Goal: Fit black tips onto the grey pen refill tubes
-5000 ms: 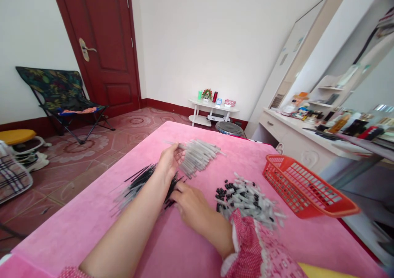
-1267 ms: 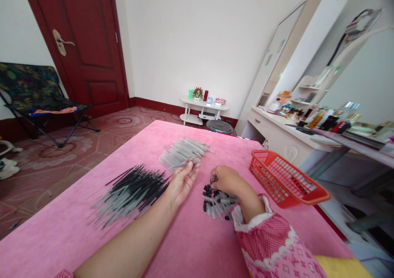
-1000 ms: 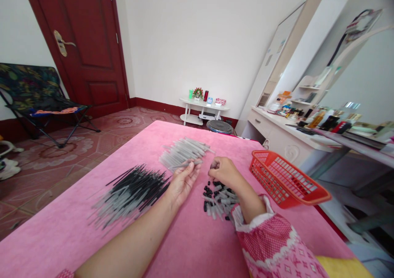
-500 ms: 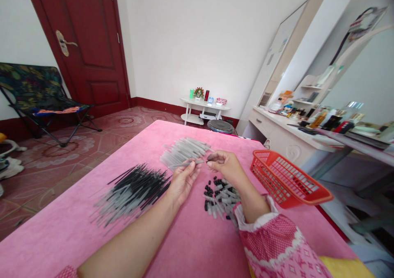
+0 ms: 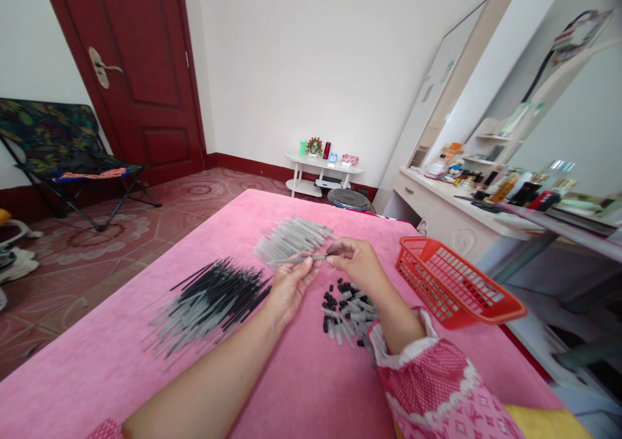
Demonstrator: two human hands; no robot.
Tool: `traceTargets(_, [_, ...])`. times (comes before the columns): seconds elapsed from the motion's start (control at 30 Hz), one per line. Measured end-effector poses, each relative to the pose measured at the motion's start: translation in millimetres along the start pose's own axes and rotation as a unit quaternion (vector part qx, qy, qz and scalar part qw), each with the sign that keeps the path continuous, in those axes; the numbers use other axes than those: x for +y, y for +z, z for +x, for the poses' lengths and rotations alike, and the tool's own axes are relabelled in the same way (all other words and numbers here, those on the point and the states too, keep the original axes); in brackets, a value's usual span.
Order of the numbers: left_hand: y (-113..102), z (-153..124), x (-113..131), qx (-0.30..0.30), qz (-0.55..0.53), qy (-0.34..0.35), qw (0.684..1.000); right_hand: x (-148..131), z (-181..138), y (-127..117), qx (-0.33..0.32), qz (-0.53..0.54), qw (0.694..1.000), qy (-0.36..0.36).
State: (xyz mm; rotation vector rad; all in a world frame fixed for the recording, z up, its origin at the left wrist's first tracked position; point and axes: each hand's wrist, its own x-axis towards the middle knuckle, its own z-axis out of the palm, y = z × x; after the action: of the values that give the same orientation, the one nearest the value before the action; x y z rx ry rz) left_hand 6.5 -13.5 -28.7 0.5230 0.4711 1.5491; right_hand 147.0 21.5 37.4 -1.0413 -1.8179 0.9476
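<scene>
My left hand (image 5: 291, 285) is closed in a pinch around a slim translucent grey pen barrel (image 5: 318, 258), which lies roughly level. At its right end, my right hand (image 5: 358, 265) pinches a small black plug (image 5: 328, 256); the fingers partly hide it. Plug and barrel end meet, though I cannot tell how far one sits in the other. Just beyond my hands is a pile of frosted pen barrels (image 5: 291, 237). Black-and-clear pen refills (image 5: 214, 303) are heaped left of my left forearm. Below my right hand lie clear pen caps (image 5: 340, 330) and small black plugs (image 5: 332, 301).
A pink cloth (image 5: 291, 374) covers the table. An orange-red plastic basket (image 5: 451, 283) stands at its right edge, beside a white dresser (image 5: 451, 212) with bottles on top. A folding chair (image 5: 72, 147) stands left, near the red door (image 5: 140, 70).
My hands have come together: the gap between the pen barrel's right end and the black plug in my right hand has closed. The piles look the same.
</scene>
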Motion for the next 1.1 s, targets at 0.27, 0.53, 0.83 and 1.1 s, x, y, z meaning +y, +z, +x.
traceTargets(0.27, [3.2, -1.4, -0.6, -0.015, 0.023, 0.034, 0.999, 5.8, -2.4, 2.8, 0.001, -0.117, 0.993, 0.001])
traceTargets(0.53, [4.2, -1.8, 2.0, -0.016, 0.012, 0.038, 0.999, 5.1, -1.8, -2.4, -0.028, -0.129, 0.99, -0.046])
traceTargets(0.83, [4.6, -2.3, 1.9, -0.007, 0.016, 0.036, 0.999, 6.1, -3.3, -3.3, -0.033, -0.159, 0.985, -0.055])
traceTargets(1.1, [2.9, -1.6, -0.2, -0.01, 0.022, 0.031, 0.999, 6.6, -3.8, -3.5, -0.042, -0.191, 0.98, -0.046])
